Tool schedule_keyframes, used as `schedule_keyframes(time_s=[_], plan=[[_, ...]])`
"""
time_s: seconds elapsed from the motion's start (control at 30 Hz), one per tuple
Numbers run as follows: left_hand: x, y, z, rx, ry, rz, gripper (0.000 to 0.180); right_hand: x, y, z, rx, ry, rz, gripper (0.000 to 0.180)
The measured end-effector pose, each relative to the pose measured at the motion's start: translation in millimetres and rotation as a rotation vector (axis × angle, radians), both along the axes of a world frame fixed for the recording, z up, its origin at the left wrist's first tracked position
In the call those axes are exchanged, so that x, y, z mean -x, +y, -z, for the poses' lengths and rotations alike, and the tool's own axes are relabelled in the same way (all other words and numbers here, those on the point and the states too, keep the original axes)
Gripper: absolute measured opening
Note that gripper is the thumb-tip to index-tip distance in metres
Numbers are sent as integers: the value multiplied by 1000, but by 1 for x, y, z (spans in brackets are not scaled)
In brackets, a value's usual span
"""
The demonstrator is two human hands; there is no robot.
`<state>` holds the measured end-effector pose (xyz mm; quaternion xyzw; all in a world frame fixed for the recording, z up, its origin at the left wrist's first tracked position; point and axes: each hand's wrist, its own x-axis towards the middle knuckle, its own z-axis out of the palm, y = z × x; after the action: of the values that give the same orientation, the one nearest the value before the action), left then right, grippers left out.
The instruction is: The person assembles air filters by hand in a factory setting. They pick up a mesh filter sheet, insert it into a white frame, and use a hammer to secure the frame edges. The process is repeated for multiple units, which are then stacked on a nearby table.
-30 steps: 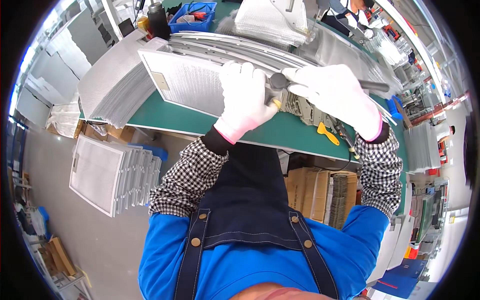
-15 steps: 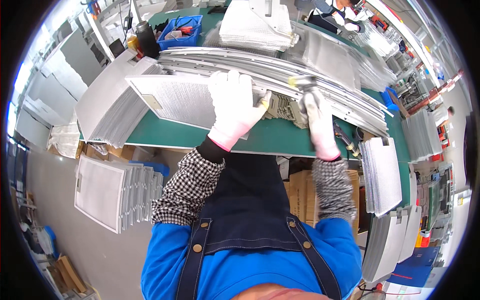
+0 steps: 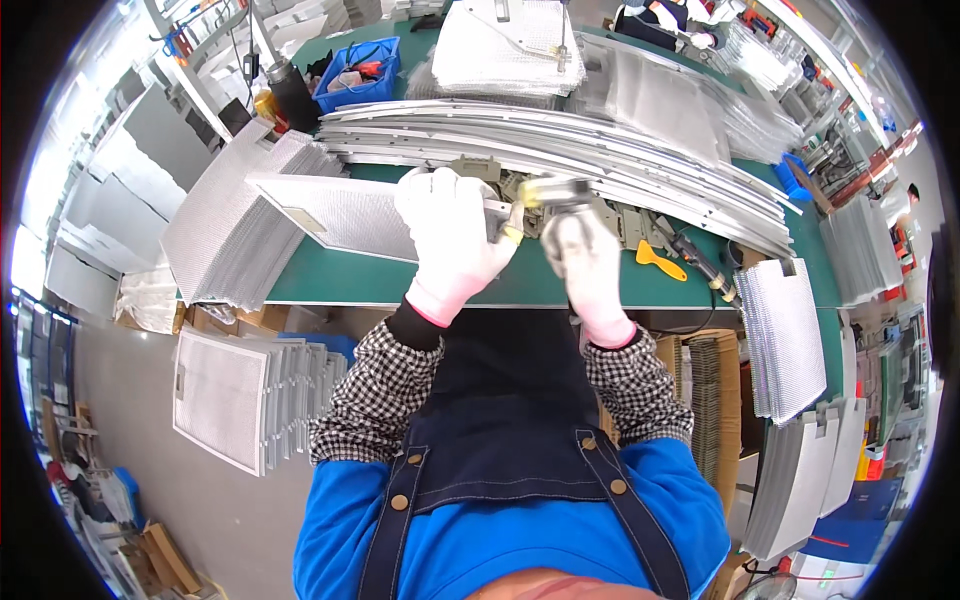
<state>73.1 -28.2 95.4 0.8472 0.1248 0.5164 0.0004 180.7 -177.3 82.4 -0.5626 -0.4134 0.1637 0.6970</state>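
Left hand: your white-gloved left hand (image 3: 452, 240) lies flat, fingers spread, pressing on the near end of the flat rectangular silver mesh filter panel (image 3: 340, 212) — pinning it down, not gripping.
Right hand: your white-gloved right hand (image 3: 588, 265) is clenched around a small grey hand tool with a yellow tip (image 3: 552, 192), working at the panel's right edge.
Panel position: it lies on the green bench mat (image 3: 340, 280), just in front of the long stack of curved silver metal strips (image 3: 560, 140), with its far end toward the pile of mesh sheets (image 3: 225, 225) on your left.
Doing it well: keep that left palm weighted close to the working edge so the mesh can't skate; hold the tool square.
Watch: the yellow plastic scraper (image 3: 660, 260) sits near your right wrist — mind you don't knock it.
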Motion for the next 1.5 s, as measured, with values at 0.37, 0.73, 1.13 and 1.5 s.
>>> schedule_keyframes(time_s=[0.37,0.73,1.13,1.5], plan=[[-1,5,-2,12,-8,-13,36,-13,9,20,108,38,228,32],[-2,-1,1,29,-72,136,35,-122,-23,50,711,-1233,571,40],[-31,10,-4,27,-84,101,44,-144,155,-267,-266,-619,-72,41],[-59,23,-8,73,-55,106,34,-127,109,-249,-584,-1393,326,42]])
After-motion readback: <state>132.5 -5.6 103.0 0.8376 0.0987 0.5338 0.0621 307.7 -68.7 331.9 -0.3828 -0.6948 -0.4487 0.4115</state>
